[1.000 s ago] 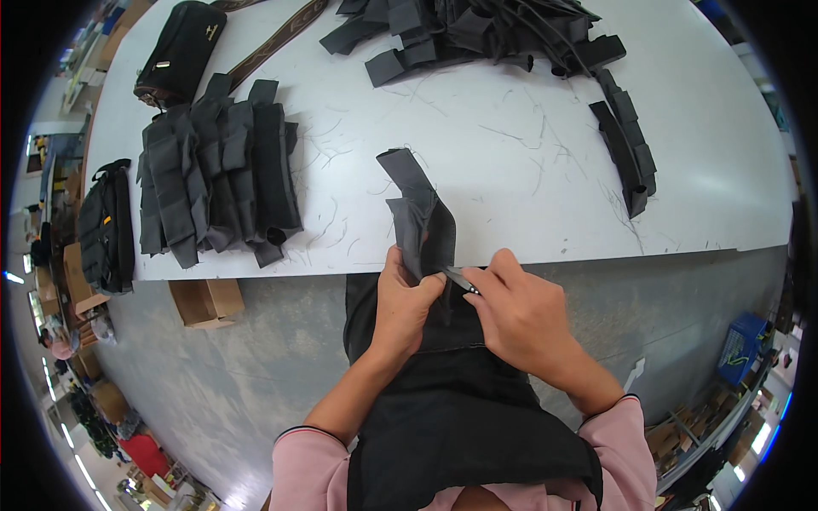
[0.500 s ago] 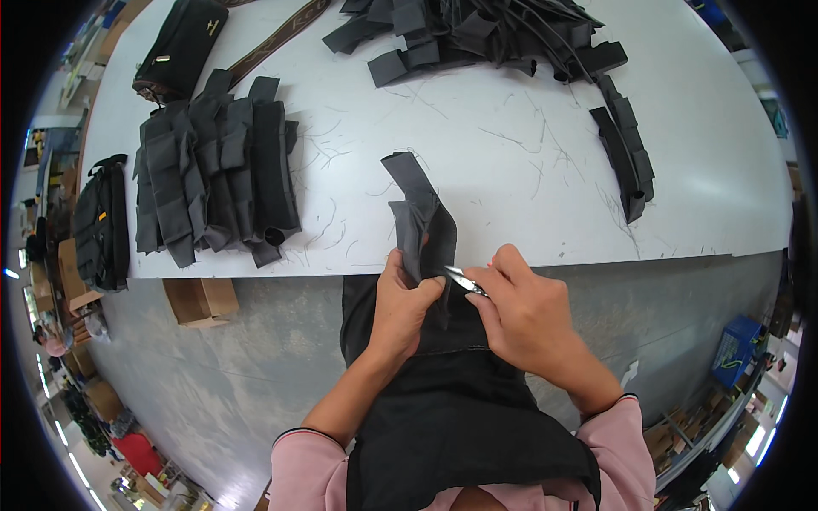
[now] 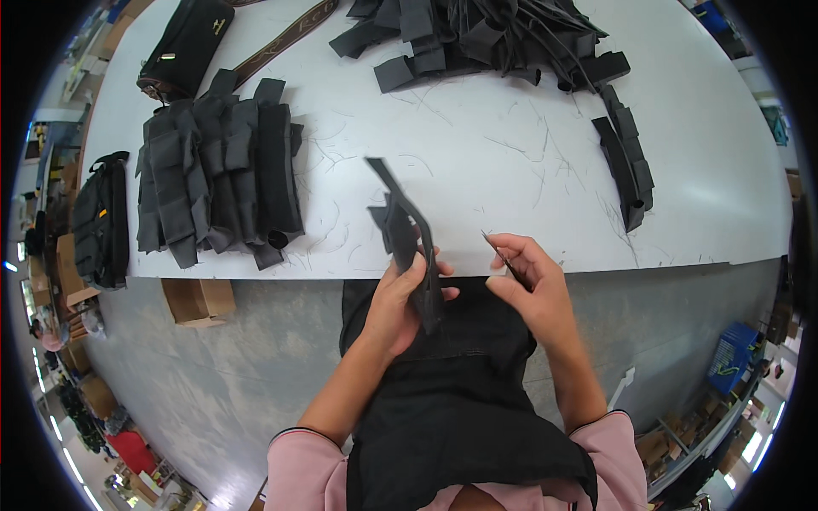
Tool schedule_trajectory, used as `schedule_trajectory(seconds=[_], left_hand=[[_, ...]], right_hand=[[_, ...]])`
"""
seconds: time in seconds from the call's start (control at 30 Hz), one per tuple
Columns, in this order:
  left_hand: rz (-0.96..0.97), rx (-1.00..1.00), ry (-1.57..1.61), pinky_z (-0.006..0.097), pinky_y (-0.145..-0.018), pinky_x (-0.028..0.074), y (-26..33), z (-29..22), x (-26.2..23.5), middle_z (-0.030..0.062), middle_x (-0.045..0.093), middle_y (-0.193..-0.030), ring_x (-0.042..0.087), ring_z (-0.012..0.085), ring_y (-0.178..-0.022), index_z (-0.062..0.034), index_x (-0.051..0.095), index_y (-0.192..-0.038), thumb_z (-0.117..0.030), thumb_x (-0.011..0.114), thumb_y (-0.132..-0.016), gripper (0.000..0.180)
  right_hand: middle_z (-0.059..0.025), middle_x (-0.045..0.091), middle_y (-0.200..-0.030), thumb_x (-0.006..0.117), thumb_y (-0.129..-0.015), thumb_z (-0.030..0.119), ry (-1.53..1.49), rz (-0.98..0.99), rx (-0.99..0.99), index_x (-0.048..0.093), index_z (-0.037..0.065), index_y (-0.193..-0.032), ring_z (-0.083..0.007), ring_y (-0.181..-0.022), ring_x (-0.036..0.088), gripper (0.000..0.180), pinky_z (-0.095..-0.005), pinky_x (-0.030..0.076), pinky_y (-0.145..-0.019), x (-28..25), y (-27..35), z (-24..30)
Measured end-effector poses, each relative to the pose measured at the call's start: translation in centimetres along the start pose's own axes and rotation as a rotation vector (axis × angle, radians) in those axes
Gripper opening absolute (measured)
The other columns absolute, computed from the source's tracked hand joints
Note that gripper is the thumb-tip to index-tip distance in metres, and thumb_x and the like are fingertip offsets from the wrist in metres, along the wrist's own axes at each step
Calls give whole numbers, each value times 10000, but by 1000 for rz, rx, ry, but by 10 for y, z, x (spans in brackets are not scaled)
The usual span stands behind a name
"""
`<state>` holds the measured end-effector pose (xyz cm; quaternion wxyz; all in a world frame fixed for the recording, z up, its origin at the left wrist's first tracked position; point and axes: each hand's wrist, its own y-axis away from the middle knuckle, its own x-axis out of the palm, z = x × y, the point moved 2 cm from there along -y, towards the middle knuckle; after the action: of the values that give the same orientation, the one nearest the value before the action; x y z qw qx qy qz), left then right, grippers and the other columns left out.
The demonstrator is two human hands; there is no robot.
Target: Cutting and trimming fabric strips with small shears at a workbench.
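Observation:
My left hand (image 3: 399,305) grips a dark grey sewn fabric strip (image 3: 400,223) at the table's front edge. The strip stands on edge, its folded flaps pointing away from me and its lower end hanging beside my palm. To the right, my right hand (image 3: 538,285) is closed around small metal thread snips (image 3: 503,254), their pointed tip aimed up and left. A gap separates the snips from the strip. The snips' handles are mostly hidden by my fingers.
On the white table (image 3: 341,213) lie a row of grey fabric strips (image 3: 213,170) at left, a heap (image 3: 486,38) at the far side, and more strips (image 3: 626,162) at right. Loose threads are scattered between. A black bag (image 3: 186,47) stands far left; a cardboard box (image 3: 198,301) sits below.
My right hand and the snips have moved right, away from the strip. My left hand has turned the strip edge-on and tilted it leftward.

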<state>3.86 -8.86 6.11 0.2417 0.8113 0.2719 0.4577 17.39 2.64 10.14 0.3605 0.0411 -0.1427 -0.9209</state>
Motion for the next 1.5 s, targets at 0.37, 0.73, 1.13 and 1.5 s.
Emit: schedule_trajectory(seconds=[0.37, 0.73, 1.13, 1.5], left_hand=[[182, 24, 51, 344, -886, 473, -1, -7, -1, 114, 571, -1131, 564, 189, -1012, 46, 486, -1209, -485, 458, -917, 607], [185, 86, 72, 358, -848, 515, -9, -17, 6, 153, 555, -1149, 592, 221, -989, 59, 433, -1252, -419, 351, -972, 560], [165, 112, 52, 353, -853, 516, -4, -18, 7, 157, 541, -1198, 585, 214, -1017, 55, 437, -1249, -408, 392, -962, 546], [172, 110, 84, 367, -849, 521, -6, -20, 3, 164, 539, -1196, 585, 222, -1017, 61, 434, -1248, -402, 395, -962, 545]], right_hand=[[-50, 551, -814, 625, -795, 6, -11, -174, -220, 555, 29, -1031, -120, -676, 509, 248, -246, 447, -776, 25, 11, -24], [-60, 491, -725, 729, -668, 34, 538, -78, -463, 646, 63, -954, -195, -567, 494, 300, -298, 430, -568, 13, 36, -1], [-55, 495, -682, 736, -656, 78, 670, -94, -633, 633, 65, -937, -208, -551, 503, 300, -301, 386, -485, 30, 34, 0], [-60, 491, -689, 732, -661, 61, 660, -67, -632, 633, 53, -912, -211, -550, 502, 271, -312, 388, -478, 33, 34, 2]])
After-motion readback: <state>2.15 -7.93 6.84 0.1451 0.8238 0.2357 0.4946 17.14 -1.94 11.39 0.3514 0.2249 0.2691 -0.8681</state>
